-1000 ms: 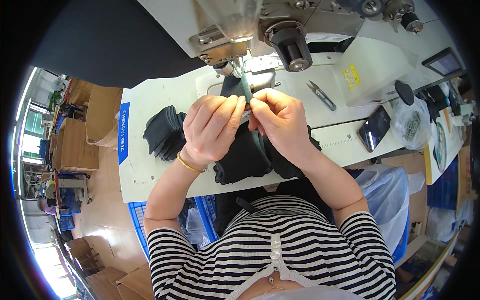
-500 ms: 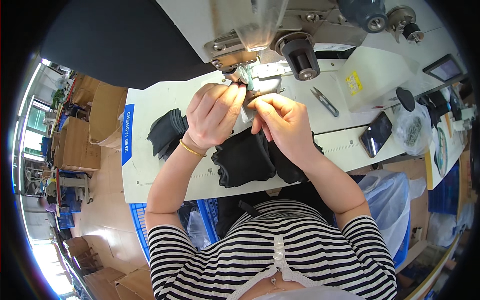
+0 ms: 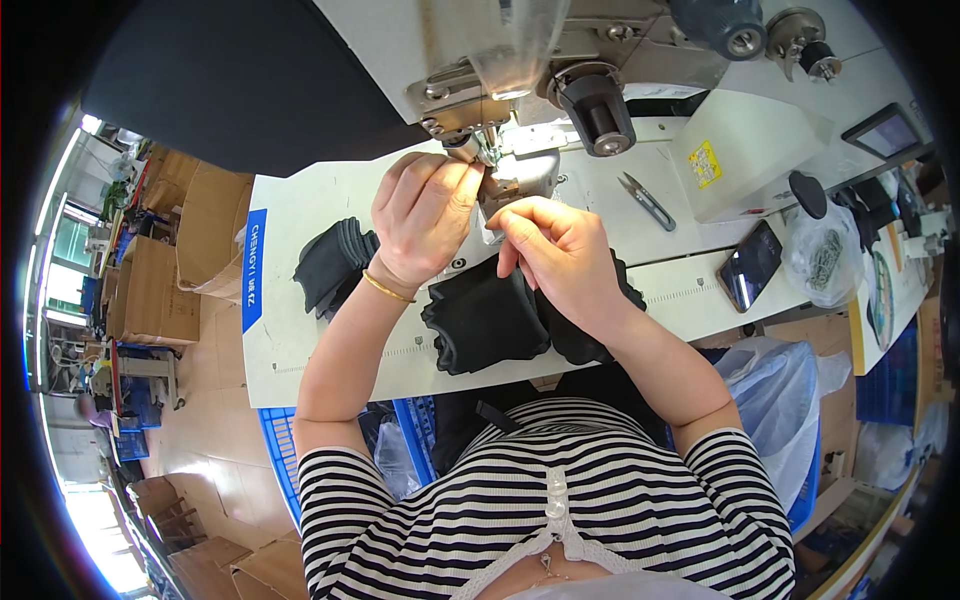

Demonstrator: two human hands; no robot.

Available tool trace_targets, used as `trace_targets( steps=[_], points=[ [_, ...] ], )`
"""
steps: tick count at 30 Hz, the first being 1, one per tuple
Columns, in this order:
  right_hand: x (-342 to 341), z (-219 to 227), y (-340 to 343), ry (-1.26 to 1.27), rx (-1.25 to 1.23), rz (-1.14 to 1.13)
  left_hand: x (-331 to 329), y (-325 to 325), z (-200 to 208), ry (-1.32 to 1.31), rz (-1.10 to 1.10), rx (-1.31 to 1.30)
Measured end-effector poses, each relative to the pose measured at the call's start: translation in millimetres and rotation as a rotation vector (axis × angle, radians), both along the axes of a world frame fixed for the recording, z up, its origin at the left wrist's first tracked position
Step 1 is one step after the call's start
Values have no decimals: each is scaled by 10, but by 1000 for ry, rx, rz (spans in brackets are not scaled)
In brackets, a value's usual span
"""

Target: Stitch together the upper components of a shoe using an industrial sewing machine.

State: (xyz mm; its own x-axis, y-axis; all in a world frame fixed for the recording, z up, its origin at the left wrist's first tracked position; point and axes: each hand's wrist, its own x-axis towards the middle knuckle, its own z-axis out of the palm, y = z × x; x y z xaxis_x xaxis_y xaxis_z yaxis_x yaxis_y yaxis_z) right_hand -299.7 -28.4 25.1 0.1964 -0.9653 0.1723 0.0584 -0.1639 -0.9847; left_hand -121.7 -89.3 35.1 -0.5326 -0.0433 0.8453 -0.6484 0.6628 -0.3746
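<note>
My left hand (image 3: 425,215) is closed, its fingertips pinched together right at the needle area (image 3: 485,150) of a sewing machine (image 3: 470,110). What those fingers hold, if anything, is hidden. Just right of it and a little nearer, my right hand (image 3: 560,260) is curled with thumb and forefinger pressed together beside the machine's metal arm (image 3: 525,175). Anything in that pinch is too small to make out. Below the hands lies a stack of black fabric pieces (image 3: 485,320), with another black stack (image 3: 590,335) partly under my right wrist. A third black stack (image 3: 335,265) sits left of my left forearm.
Thread snips (image 3: 648,202) and a phone (image 3: 750,265) lie to the right on the white table (image 3: 300,350). A clear bag (image 3: 825,260) stands past the phone. Blue baskets (image 3: 280,440) are under the near edge. Cardboard boxes (image 3: 160,290) stand on the floor at left.
My right hand has moved slightly left and toward me. My left hand has shifted a little left and away from me, staying by the needle. The black stacks stay in place.
</note>
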Motion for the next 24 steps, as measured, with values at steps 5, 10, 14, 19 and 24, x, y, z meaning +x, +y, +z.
trace_targets(
  steps=[5,10,14,19,24],
  points=[
    [13,-26,18,28,3,8,-6,1,-1,9,-10,-11],
    [40,-51,53,24,21,26,8,-18,-20,14,-17,-6],
    [24,-57,94,53,49,44,24,-36,-27,2,1,-20],
    [-24,-100,163,100,38,91,10,-43,-20,24,-18,-31],
    [-137,-235,210,114,-19,-14,3,8,-36,45,-12,-20]
  ],
)
